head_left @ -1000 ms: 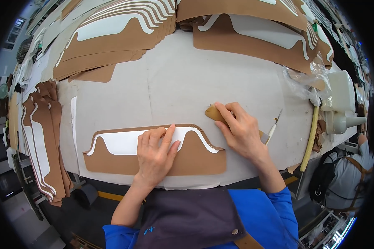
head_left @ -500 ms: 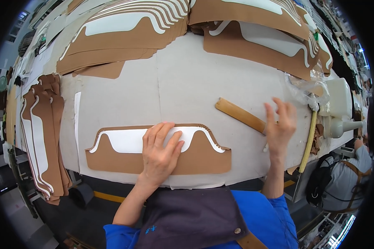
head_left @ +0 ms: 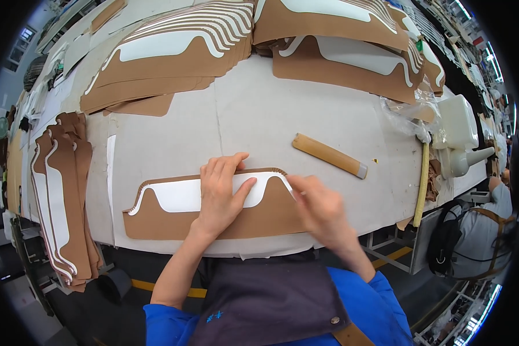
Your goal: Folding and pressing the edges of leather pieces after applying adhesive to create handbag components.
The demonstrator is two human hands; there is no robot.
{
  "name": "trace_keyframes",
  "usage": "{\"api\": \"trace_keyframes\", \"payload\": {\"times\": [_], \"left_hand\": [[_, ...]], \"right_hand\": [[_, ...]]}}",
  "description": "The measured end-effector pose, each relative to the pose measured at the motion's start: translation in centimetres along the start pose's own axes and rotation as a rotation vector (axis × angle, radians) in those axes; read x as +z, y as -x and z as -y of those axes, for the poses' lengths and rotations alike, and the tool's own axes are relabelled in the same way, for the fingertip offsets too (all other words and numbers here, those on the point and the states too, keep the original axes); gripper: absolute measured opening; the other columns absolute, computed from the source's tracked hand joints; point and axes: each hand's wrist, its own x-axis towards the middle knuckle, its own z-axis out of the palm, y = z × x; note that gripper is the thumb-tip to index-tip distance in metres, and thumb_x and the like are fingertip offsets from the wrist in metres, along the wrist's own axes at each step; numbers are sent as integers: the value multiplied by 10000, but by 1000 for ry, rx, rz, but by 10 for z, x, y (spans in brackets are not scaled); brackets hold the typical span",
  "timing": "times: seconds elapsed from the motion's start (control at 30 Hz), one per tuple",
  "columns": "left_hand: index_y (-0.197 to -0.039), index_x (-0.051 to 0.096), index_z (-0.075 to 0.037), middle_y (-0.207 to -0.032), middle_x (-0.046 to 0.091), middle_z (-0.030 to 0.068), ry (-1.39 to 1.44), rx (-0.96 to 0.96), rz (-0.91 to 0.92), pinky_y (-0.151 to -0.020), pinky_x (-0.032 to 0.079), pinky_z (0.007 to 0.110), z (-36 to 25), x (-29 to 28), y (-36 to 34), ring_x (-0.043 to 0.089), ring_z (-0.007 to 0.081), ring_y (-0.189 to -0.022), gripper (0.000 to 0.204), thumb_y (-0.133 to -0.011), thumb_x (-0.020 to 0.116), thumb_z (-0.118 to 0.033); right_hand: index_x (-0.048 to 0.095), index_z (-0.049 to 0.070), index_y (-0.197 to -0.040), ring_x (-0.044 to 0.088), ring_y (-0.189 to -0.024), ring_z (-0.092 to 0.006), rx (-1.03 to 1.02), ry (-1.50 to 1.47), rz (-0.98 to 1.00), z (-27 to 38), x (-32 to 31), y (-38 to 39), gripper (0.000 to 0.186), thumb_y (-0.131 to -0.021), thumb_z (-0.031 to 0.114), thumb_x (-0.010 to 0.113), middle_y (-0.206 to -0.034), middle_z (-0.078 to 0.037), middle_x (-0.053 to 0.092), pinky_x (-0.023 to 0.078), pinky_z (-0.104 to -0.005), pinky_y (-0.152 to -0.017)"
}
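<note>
A brown leather-like panel (head_left: 167, 225) with a white shaped backing piece (head_left: 181, 196) lies on the table before me; its upper rim is folded over in small pleats. My left hand (head_left: 219, 193) rests on the middle of the panel, fingers stretched out and thumb apart. At the panel's upper right corner, my right hand (head_left: 320, 205) has its fingers curled in and pinched at the folded edge; slight blur and the hand itself hide the fingertips. Beyond it, a flat bamboo stick (head_left: 328, 155) with a grey end lies untouched on the tabletop.
Stacks of similar panels stand at the far left (head_left: 150, 72) and far right (head_left: 323, 66). More panels (head_left: 69, 190) hang over the left edge. A white jug (head_left: 458, 121), a squeeze bottle (head_left: 464, 161), plastic film and a yellow rod (head_left: 422, 184) sit on the right. Another person (head_left: 478, 236) is beyond.
My right hand has come left and down from beside the bamboo stick to the panel's right corner, its fingers closing. My left hand stays on the panel. The view has shifted slightly.
</note>
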Motion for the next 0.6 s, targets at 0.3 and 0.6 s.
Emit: {"api": "trace_keyframes", "payload": {"times": [0.3,0.6], "left_hand": [[-1296,667,-71,-1024,655,49,25,22,-17,-955,415,396,3,4,0,602,239,-1013,469,-855,818,-120],[-1301,663,-74,-1029,651,49,46,14,-13,-950,406,400,4,6,0,597,238,-1015,463,-862,808,-107]], "right_hand": [[653,-41,-1258,680,-774,-282,38,57,125,10,49,-3,365,-895,-77,655,-1056,-134,618,573,-385,-641],[637,-76,-1258,674,-771,-291,-13,117,95,9,57,-6,415,-843,-63,655,-1006,-147,574,550,-394,-588]]}}
